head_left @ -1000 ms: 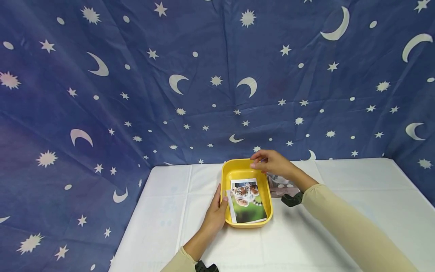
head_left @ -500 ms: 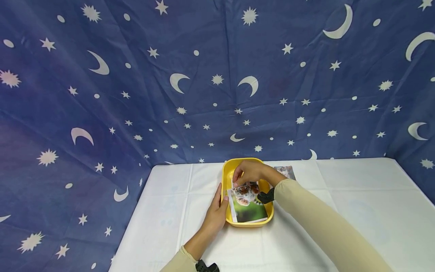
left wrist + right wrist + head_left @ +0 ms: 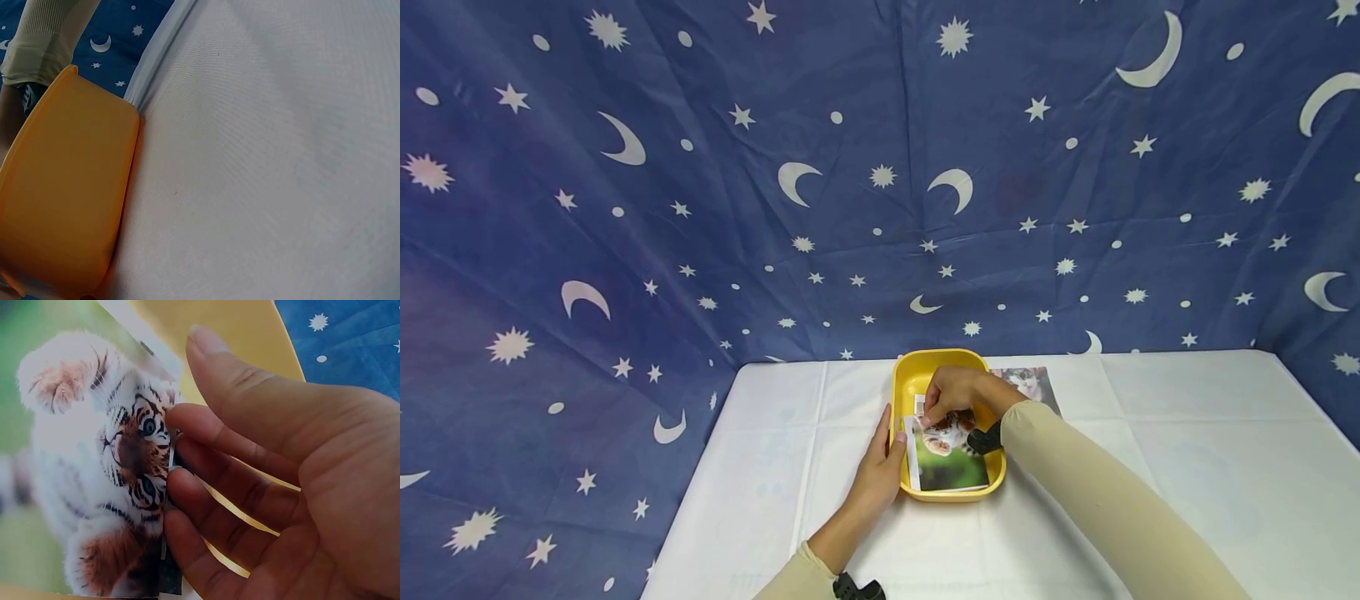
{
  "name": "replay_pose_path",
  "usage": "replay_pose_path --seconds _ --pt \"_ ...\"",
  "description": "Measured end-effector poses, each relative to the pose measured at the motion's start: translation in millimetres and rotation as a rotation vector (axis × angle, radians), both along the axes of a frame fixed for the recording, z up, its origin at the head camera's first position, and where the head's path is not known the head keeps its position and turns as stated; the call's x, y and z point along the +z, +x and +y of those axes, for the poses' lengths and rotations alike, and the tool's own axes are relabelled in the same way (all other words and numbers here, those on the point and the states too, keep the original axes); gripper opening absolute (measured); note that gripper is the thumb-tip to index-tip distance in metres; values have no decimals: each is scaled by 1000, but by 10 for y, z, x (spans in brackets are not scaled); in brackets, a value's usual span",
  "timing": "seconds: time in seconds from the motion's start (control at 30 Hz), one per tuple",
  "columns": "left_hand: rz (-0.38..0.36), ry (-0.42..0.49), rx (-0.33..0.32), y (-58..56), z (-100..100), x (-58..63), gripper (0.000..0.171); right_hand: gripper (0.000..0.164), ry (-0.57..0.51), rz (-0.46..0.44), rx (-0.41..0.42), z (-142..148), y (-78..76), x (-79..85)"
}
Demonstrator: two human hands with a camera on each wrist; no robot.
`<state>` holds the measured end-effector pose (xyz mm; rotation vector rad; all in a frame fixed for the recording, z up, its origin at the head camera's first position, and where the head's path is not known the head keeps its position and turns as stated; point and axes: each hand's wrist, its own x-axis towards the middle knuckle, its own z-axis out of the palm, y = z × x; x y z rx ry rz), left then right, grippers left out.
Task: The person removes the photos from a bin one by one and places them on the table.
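Note:
A yellow plastic tray (image 3: pixel 910 371) stands on the white table, with a tiger-cub picture card (image 3: pixel 951 471) lying in it over another card (image 3: pixel 919 403). My left hand (image 3: pixel 880 471) grips the tray's left side, thumb at the rim and fingers along the outer wall. The tray's orange-looking outer wall (image 3: pixel 69 187) fills the left of the left wrist view. Inside the tray is my right hand (image 3: pixel 955 390), reaching over the cards. In the right wrist view its bent fingertips (image 3: pixel 178 481) touch the tiger card's edge, while the thumb (image 3: pixel 219 362) stands apart from them.
Right of the tray a kitten picture (image 3: pixel 1030 383) lies on the table, partly hidden by my right arm. A blue curtain (image 3: pixel 850 208) with moons and stars hangs behind the white tablecloth (image 3: pixel 1150 467). Each wrist wears a black band.
My right hand has come from the tray's far right rim down and left into the tray, onto the cards. The kitten picture shows more now. My left hand stays on the tray.

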<state>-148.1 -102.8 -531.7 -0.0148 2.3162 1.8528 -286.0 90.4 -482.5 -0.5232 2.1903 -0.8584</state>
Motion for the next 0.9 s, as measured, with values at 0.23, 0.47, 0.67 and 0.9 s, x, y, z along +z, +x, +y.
replay_pose_path --seconds 0.23,0.47,0.67,0.9 --pt "-17 -7 7 3 0 -4 63 10 -6 132 31 26 -11 -58" --pt "-13 -25 12 -4 0 -9 63 10 -19 153 13 36 -19 -78" --pt "-3 -4 2 12 2 18 62 5 -100 17 -5 41 18 -44" --pt "0 2 0 13 1 27 61 12 -98 45 52 34 63 48"
